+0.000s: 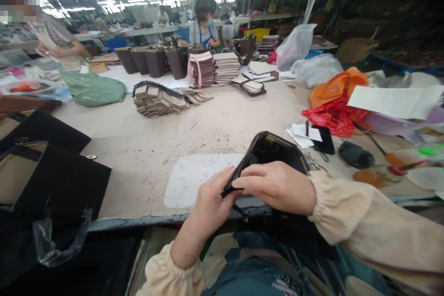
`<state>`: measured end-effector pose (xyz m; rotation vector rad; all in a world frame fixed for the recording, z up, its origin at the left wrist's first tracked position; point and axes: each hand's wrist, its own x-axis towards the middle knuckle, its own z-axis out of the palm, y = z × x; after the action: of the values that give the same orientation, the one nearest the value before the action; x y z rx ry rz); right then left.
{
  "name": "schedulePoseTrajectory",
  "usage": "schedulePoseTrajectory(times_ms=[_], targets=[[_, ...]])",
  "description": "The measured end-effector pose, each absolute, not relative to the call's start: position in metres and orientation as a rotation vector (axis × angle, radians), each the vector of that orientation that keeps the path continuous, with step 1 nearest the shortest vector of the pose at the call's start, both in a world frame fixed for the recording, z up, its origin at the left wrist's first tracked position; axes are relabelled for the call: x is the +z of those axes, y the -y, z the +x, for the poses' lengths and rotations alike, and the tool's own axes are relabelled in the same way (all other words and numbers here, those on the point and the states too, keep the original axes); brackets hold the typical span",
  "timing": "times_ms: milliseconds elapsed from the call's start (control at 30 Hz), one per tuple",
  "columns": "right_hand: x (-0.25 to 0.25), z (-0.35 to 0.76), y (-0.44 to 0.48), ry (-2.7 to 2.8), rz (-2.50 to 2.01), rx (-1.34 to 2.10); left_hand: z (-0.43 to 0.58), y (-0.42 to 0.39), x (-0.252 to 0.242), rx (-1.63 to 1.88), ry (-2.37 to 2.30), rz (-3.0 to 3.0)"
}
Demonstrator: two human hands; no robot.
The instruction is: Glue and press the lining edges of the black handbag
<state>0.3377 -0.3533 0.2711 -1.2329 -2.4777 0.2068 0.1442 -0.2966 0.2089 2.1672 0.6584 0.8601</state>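
A black bag (268,150) stands open at the near edge of the table, its mouth facing me. My left hand (210,199) pinches the bag's near rim at its left corner. My right hand (277,186) lies over the same rim, fingers closed on it from above. Both wrists wear cream sleeve covers. The bag's lower part hangs below the table edge, hidden behind my hands.
A white mat (194,178) lies on the worn table (145,143). Black bags (52,180) sit stacked at the left. Stacks of brown pieces (156,99), plastic bags (335,106), a phone (324,138) and papers lie beyond. Two people work at the far side.
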Motion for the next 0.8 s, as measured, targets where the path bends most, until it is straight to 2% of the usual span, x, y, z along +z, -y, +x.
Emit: schedulePoseTrajectory(times_ms=[200, 500, 800], targets=[[0.263, 0.333, 0.35, 2.507, -1.128, -0.09, 0.147, 0.298, 0.212, 0.835, -0.663, 2.154], [0.265, 0.324, 0.348, 2.352, -1.465, 0.042, 0.146, 0.303, 0.214, 0.9, -0.772, 2.227], [0.266, 0.32, 0.349, 2.332, -1.621, 0.01, 0.144, 0.306, 0.213, 0.963, -0.771, 2.265]])
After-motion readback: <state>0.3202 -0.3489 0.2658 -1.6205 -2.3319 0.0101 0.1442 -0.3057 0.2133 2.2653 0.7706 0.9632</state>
